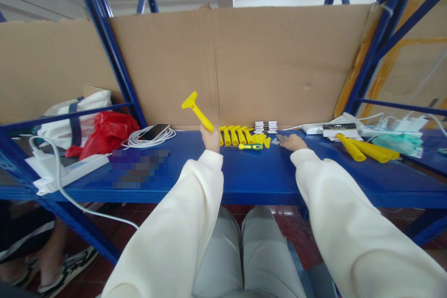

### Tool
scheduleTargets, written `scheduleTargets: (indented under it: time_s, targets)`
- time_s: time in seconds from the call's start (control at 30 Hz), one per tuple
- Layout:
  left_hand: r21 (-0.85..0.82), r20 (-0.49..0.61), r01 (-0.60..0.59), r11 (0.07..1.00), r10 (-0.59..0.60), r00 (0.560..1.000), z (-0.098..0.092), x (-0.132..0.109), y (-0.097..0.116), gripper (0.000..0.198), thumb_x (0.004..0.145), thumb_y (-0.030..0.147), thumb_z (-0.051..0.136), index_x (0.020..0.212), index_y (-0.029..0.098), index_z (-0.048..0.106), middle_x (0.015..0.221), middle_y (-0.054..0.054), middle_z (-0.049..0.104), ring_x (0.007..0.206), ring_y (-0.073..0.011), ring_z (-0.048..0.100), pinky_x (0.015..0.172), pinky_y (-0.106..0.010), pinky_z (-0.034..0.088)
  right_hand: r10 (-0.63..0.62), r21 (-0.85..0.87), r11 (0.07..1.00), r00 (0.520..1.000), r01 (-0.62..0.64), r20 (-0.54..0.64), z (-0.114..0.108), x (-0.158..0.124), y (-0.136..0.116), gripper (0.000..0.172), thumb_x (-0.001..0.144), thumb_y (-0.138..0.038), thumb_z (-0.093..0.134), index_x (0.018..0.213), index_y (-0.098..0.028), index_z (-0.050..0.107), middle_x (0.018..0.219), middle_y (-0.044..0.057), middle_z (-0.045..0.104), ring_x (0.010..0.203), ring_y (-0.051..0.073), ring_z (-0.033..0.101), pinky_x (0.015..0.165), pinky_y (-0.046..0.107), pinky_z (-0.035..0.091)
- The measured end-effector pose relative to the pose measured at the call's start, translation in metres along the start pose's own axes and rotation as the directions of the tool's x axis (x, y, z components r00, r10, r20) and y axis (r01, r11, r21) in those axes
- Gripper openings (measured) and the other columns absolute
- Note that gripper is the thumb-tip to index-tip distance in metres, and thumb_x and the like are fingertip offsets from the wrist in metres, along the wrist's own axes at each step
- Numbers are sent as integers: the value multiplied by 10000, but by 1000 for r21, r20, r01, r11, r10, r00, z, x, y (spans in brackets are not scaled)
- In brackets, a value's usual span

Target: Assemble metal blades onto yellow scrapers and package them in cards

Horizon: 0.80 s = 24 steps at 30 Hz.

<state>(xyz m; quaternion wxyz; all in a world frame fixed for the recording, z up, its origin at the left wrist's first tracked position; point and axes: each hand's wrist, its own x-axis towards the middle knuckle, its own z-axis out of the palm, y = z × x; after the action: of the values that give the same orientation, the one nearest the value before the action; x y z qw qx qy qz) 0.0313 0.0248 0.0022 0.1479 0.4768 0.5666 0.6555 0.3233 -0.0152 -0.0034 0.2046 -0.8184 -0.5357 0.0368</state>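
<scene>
My left hand (211, 138) grips a yellow plastic scraper (200, 112) by the lower end of its handle, its wide head tilted up to the left. My right hand (294, 142) is low over the table, fingertips together at a small pile of metal screws (275, 141). A greyish piece shows by those fingers; whether they hold it is unclear. Between the hands lies a row of yellow scraper handles (234, 136). In front of them is a green and yellow screwdriver (250, 147), with small yellow plastic pieces (267, 142) beside it.
Stacked small white boxes (266, 127) stand against the cardboard backboard (272, 65). Yellow tubular handles (366, 149) lie at right. On the left are a phone (154, 132) on a coiled white cable, a red bag (108, 132) and a power strip (82, 167). Another person's legs show lower left.
</scene>
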Motion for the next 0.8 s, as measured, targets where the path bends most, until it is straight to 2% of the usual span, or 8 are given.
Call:
scheduleTargets:
  time_s: [0.1,0.17,0.3,0.5,0.63,0.8]
  targets:
    - [-97,22,126,987,-124,992,1,-5,3,435,818,106,530,1241,200,498,1050,-60,704,935,-171,731,828,-254,577,9,15,1000,1000,-9,8,-1,0,0,404,803,-263,748,1181,-122,757,1181,235,745,1157,349,712,893,392,565]
    - [-117,30,132,984,-129,991,1,-6,3,367,834,105,510,1187,206,509,982,-40,694,876,-168,729,788,-256,575,9,21,1000,1000,-10,9,-1,-1,0,388,807,-249,738,1171,-115,758,1172,237,746,1155,351,713,899,395,562]
    - [-87,17,80,993,-78,997,-2,-7,5,260,893,149,502,1144,211,521,972,-47,694,896,-182,719,812,-278,562,21,51,998,1000,-21,3,-3,-3,-2,339,817,-226,713,1130,-109,770,1161,237,747,1159,352,713,908,379,559]
    - [17,86,-23,1000,21,996,-7,-20,17,214,956,263,518,1163,209,533,1013,-74,714,978,-233,723,862,-326,543,56,67,996,998,-57,6,-3,-3,-4,358,782,-149,699,1128,-90,768,1148,239,750,1144,337,721,878,342,571]
    - [63,146,-130,990,120,982,-7,-28,21,201,958,263,539,1152,211,548,1041,-85,735,1072,-252,706,895,-328,527,23,72,997,1000,-21,-20,0,2,-4,298,827,-244,696,1064,-85,779,1057,247,762,1086,350,737,859,372,579]
    - [71,208,-201,977,183,961,-7,-32,22,192,973,257,525,1158,214,548,1107,-101,741,1133,-256,696,918,-320,520,23,62,998,999,-20,-37,5,7,-3,343,843,-288,672,1107,-90,769,1110,258,753,1113,353,729,886,381,569]
